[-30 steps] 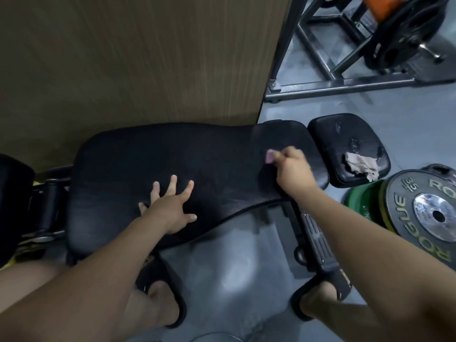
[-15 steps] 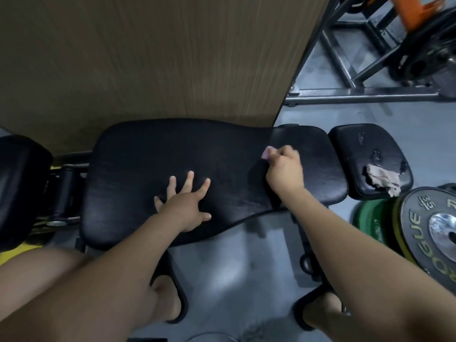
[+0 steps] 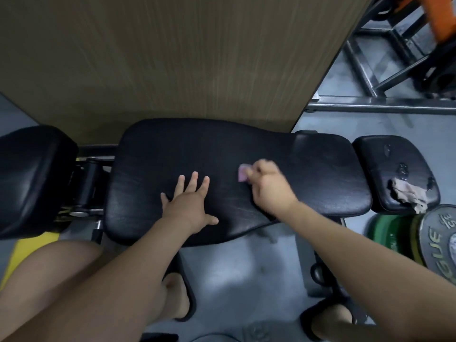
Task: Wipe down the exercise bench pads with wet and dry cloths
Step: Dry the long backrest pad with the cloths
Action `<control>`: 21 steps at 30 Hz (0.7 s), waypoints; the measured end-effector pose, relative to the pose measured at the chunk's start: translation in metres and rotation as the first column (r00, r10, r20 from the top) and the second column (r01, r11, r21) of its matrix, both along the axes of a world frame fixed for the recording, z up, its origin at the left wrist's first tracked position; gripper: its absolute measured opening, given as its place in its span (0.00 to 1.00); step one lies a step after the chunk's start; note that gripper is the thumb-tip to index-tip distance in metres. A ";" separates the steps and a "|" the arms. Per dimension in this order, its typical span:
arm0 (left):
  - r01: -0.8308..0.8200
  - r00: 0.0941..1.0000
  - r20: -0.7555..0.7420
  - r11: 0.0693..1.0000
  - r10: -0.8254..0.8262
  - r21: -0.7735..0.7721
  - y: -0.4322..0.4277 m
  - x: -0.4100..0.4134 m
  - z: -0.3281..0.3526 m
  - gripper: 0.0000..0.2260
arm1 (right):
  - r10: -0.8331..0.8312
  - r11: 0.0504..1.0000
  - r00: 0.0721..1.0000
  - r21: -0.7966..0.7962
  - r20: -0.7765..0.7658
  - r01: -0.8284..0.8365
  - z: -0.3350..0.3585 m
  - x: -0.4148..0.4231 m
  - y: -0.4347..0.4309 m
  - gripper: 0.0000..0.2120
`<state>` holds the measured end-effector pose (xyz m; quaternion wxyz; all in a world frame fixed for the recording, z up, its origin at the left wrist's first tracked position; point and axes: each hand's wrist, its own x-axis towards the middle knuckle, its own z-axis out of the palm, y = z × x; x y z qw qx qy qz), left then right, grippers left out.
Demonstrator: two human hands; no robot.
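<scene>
A pink cloth (image 3: 242,173) lies on the long pad (image 3: 308,174), a little right of its middle, bunched inside the right hand (image 3: 269,187). That hand is clenched round the cloth in a fist, knuckles up, with only a corner of pink showing at its left side; hand and cloth are both blurred. The left hand (image 3: 190,206) lies flat on the same pad just left of the fist, palm down, fingers straight and spread, thumb out toward the near edge, grasping nothing. The two hands are near each other but apart. To the right, across a narrow gap, sits the small pad (image 3: 385,164), with a crumpled beige cloth (image 3: 409,195) on its near right part and glossy wet patches beside it. Another black pad (image 3: 32,178) stands at the far left, joined by a dark hinge. Below the small pad lean weight plates (image 3: 436,243), one green, one grey. A wood panel (image 3: 172,58) rises behind the bench, a steel frame (image 3: 380,104) lies at upper right, and sandalled feet stand on the grey floor (image 3: 234,275).
</scene>
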<state>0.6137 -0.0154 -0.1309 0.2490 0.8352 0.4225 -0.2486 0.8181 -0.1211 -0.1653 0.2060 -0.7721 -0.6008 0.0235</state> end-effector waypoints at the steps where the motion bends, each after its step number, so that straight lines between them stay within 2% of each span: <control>1: 0.011 1.000 -0.010 1.000 -0.011 0.003 0.001 0.002 0.000 0.51 | 0.175 0.985 0.985 -0.013 0.003 -0.175 -0.001 -0.013 -0.011 0.14; 3: 0.026 0.999 -0.030 1.000 -0.026 -0.002 0.003 0.004 0.002 0.51 | 0.372 0.926 0.928 -0.088 0.038 -0.367 0.000 -0.011 -0.021 0.14; 4: 0.028 0.999 -0.032 1.000 -0.029 -0.007 0.004 0.005 0.002 0.51 | 0.354 0.933 0.933 -0.094 0.065 -0.347 0.002 0.001 -0.015 0.14; 7: 0.027 0.999 -0.028 1.000 -0.027 -0.004 0.005 0.003 0.001 0.51 | -0.028 0.998 0.995 -0.052 0.100 0.033 0.000 0.043 0.023 0.13; 8: 0.024 0.999 -0.026 1.000 -0.024 -0.007 0.005 0.002 0.001 0.51 | -0.117 0.991 0.990 -0.062 0.085 0.122 0.000 0.046 0.036 0.13; 9: 0.025 0.999 -0.023 1.000 -0.026 -0.008 0.004 0.002 0.000 0.51 | -0.136 0.988 0.989 -0.061 0.058 0.139 0.000 0.040 0.043 0.11; 11: 0.031 0.999 -0.019 0.999 -0.032 -0.009 0.005 0.002 -0.001 0.51 | -0.042 0.999 0.999 -0.020 0.008 0.042 0.001 0.008 0.039 0.12; 14: 0.040 0.999 -0.022 0.999 -0.041 -0.025 0.009 0.002 -0.001 0.51 | 0.323 0.945 0.944 -0.024 -0.072 -0.325 0.008 -0.041 -0.012 0.13; 16: 0.059 0.998 -0.030 0.998 -0.060 -0.029 0.011 0.002 -0.001 0.51 | 0.461 0.884 0.887 -0.072 -0.028 -0.462 0.014 -0.036 -0.038 0.14; 17: 0.066 0.997 -0.033 0.997 -0.067 -0.030 0.012 0.002 -0.001 0.51 | 0.457 0.889 0.889 -0.066 0.033 -0.454 0.014 -0.020 -0.040 0.15; 18: 0.070 0.997 -0.033 0.997 -0.071 -0.030 0.012 0.002 -0.001 0.51 | 0.376 0.926 0.923 -0.040 0.083 -0.374 0.012 -0.001 -0.038 0.15; 20: 0.071 0.997 -0.028 0.997 -0.072 -0.030 0.011 0.001 0.001 0.51 | 0.048 0.999 0.993 0.018 0.104 -0.050 0.007 0.028 -0.028 0.14; 21: 0.068 0.997 -0.024 0.997 -0.068 -0.029 0.010 0.001 0.002 0.51 | -0.098 0.995 0.992 0.029 0.074 0.096 0.006 0.029 -0.025 0.14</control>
